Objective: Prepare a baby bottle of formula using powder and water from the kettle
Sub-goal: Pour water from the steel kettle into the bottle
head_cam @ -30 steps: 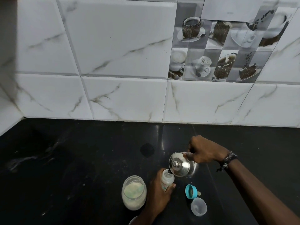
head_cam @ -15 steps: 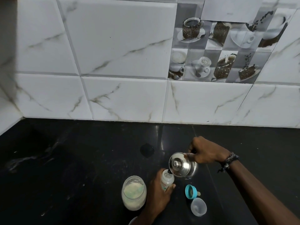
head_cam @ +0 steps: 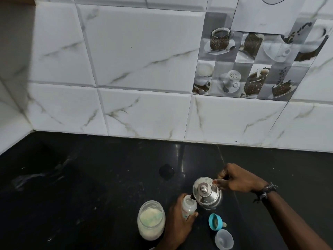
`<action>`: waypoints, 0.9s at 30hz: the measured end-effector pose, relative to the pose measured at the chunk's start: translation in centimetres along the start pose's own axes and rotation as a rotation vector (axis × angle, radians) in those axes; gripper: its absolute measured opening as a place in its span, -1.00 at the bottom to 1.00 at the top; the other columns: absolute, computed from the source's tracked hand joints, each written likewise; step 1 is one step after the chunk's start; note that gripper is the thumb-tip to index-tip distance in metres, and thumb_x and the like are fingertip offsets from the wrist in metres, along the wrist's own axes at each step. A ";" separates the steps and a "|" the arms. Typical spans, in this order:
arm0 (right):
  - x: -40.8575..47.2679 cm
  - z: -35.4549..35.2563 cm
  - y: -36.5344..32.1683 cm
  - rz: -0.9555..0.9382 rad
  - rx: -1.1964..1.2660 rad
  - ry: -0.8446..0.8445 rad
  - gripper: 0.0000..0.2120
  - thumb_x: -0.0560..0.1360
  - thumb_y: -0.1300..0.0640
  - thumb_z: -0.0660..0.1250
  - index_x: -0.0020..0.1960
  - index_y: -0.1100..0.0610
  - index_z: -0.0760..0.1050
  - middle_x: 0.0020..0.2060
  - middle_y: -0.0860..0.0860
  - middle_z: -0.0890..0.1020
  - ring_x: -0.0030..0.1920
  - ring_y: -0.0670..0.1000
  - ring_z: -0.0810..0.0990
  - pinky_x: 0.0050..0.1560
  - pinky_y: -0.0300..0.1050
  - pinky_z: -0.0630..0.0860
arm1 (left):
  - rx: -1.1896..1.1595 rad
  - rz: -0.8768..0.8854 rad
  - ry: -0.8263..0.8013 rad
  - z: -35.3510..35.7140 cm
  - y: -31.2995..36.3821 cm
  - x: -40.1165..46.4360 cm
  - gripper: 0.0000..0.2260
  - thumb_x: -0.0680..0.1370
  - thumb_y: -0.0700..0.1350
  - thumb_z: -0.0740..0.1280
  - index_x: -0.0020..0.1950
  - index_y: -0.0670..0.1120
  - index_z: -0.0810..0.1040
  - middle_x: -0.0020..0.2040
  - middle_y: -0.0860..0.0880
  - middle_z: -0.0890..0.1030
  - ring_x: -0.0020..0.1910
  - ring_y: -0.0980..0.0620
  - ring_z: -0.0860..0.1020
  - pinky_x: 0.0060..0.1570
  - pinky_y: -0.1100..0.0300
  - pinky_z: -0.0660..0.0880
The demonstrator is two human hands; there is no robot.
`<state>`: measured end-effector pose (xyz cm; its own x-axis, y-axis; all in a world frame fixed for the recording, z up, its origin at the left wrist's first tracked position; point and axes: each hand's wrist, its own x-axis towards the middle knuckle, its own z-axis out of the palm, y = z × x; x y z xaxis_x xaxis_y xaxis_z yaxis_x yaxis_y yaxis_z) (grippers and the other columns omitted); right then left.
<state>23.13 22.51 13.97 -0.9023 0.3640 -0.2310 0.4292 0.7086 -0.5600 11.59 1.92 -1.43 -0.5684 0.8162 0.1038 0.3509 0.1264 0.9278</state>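
I'm looking down at a glossy black stone countertop [head_cam: 90, 186] that runs back to a wall of white marble-veined tiles [head_cam: 144, 51], with a panel of grey coffee-cup picture tiles [head_cam: 243, 69] up on the right.

From the fingers out: my left hand [head_cam: 177, 222] has its fingers and thumb curled round the small clear plastic baby bottle [head_cam: 188, 207], which stands open-topped near the front edge of the counter, the thumb tip pressed against its right side. The bottle's mouth sits just under the left rim of the small shiny steel kettle [head_cam: 207, 193]. I can't make out a stream of water between them.

My right hand [head_cam: 237, 180] grips the kettle at its back, fingers curled round what I take to be the handle, though the handle itself is hidden under them; the thumb rests by the lid edge. The kettle is tipped toward the bottle, its knobbed lid on. A dark beaded wristband [head_cam: 265, 193] circles the right wrist, and the forearm runs off to the lower right.

Left of the bottle and my left hand stands an open clear glass jar of pale formula powder [head_cam: 151, 220]. Right of the bottle, below the kettle, lies the teal screw ring with its teat [head_cam: 215, 221] on its side, and just beside that, nearer me, a clear domed bottle cap [head_cam: 224, 239]. A small round dark mark [head_cam: 166, 171] shows on the counter behind the kettle.
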 end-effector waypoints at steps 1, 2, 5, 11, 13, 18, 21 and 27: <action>0.0 0.1 0.2 0.000 0.019 -0.005 -0.62 0.56 -0.01 0.36 -0.41 0.03 0.51 -0.51 -0.08 0.48 -0.44 -0.15 0.39 -0.35 -0.26 0.36 | 0.002 -0.001 0.000 0.0 0.0 0.0 -0.58 0.40 -0.09 0.51 0.18 0.19 0.47 0.07 0.30 0.60 0.08 0.29 0.58 0.05 0.46 0.44; 0.0 0.1 0.5 -0.002 0.038 -0.010 -0.63 0.56 -0.01 0.36 -0.41 0.03 0.52 -0.51 -0.08 0.49 -0.44 -0.15 0.40 -0.33 -0.26 0.37 | 0.002 -0.007 0.001 0.0 0.0 0.0 -0.58 0.40 -0.09 0.51 0.17 0.20 0.47 0.08 0.31 0.60 0.07 0.30 0.58 0.05 0.47 0.44; 0.2 0.3 1.0 -0.001 0.100 -0.020 -0.63 0.57 0.02 0.36 -0.41 0.01 0.54 -0.50 -0.08 0.53 -0.43 -0.16 0.44 -0.30 -0.26 0.40 | 0.016 -0.019 -0.004 0.1 -0.1 0.1 -0.58 0.40 -0.05 0.50 0.16 0.24 0.45 0.10 0.35 0.57 0.08 0.34 0.56 0.08 0.45 0.44; 1.3 0.1 0.8 0.027 0.318 0.028 -0.65 0.57 0.12 0.37 -0.38 0.18 0.56 -0.50 -0.02 0.54 -0.46 -0.12 0.45 -0.35 -0.29 0.40 | -0.001 -0.029 0.016 0.4 -0.2 0.1 -0.57 0.37 -0.02 0.51 0.14 0.28 0.45 0.08 0.34 0.58 0.08 0.31 0.57 0.13 0.34 0.48; 2.1 0.1 0.7 0.019 0.358 0.070 -0.64 0.57 0.13 0.36 -0.37 0.24 0.56 -0.49 0.02 0.55 -0.45 -0.10 0.46 -0.35 -0.28 0.42 | -0.012 -0.046 0.010 0.5 -0.3 0.1 -0.56 0.36 0.03 0.49 0.13 0.36 0.42 0.07 0.34 0.58 0.06 0.31 0.59 0.14 0.27 0.52; 5.5 1.1 0.0 0.012 0.388 0.164 -0.57 0.58 0.16 0.36 -0.47 0.15 0.51 -0.57 -0.04 0.50 -0.55 -0.12 0.35 -0.46 -0.31 0.30 | 0.028 -0.015 0.029 0.4 0.0 0.2 -0.48 0.34 0.02 0.48 0.10 0.49 0.34 0.09 0.40 0.54 0.03 0.36 0.55 0.05 0.45 0.43; 8.0 2.5 -0.2 0.069 0.505 0.231 -0.59 0.56 0.18 0.39 -0.48 0.14 0.54 -0.57 0.01 0.53 -0.51 -0.07 0.41 -0.39 -0.23 0.35 | 0.042 -0.006 0.031 0.5 -0.1 0.1 -0.48 0.34 0.04 0.46 0.10 0.51 0.31 0.08 0.38 0.54 0.01 0.37 0.55 0.02 0.46 0.42; 12.5 5.2 -0.6 0.161 0.684 0.308 -0.60 0.53 0.19 0.41 -0.48 0.18 0.55 -0.41 0.23 0.56 -0.36 0.13 0.53 -0.23 -0.01 0.44 | 0.007 -0.027 0.039 0.7 -0.8 0.2 -0.58 0.36 -0.01 0.49 0.16 0.21 0.46 0.02 0.25 0.60 0.03 0.31 0.57 0.03 0.44 0.43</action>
<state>11.35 23.51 7.28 -0.7357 0.6543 -0.1752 0.3432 0.1370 -0.9292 11.72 2.34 -2.35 -0.6064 0.7898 0.0926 0.3401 0.1524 0.9280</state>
